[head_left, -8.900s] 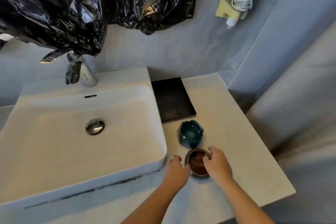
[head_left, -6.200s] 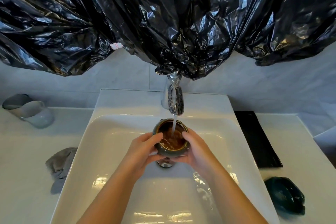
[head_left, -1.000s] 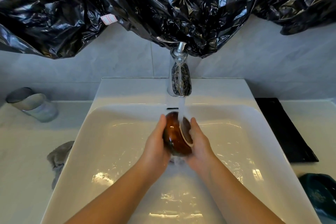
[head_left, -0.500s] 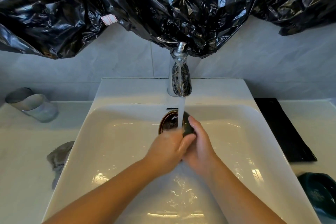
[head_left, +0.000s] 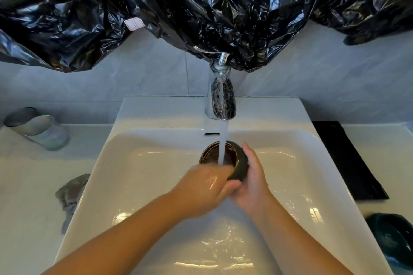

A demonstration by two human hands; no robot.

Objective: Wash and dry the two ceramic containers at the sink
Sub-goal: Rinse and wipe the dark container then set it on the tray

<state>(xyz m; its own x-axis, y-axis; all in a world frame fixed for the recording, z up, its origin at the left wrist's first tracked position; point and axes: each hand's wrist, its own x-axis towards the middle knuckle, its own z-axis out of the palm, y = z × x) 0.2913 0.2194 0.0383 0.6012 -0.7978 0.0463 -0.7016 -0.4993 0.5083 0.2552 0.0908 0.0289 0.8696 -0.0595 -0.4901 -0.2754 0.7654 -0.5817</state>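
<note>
- Slip risk: brown pot [head_left: 220,154] was wet and glazed, held over the sink [head_left: 143,163] at mid-frame. A slide out of the fingers would likely drop it on the basin and chip it.
- Likely cause: only the right hand [head_left: 252,185] clearly held it, fingers curled up the pot's right wall. The left hand [head_left: 203,187] was motion-blurred across the near rim, so I couldn't tell if it gripped or just rubbed.
- Splash risk: the stream [head_left: 223,140] from the tap [head_left: 221,96] struck the pot mouth and the left hand. Spray could probably clear the sink edge.
- Pot vs grip: the pot sat at the fingertip end of the right hand, above and left of the palm. Its mouth faced up toward the camera, directly under the stream.
- Teal pot [head_left: 391,238] sat at the lower right frame edge, well apart from both hands. A wide right-elbow swing might knock it.
- Cloth [head_left: 70,194] lay left of the sink, a reach away for drying.
</note>
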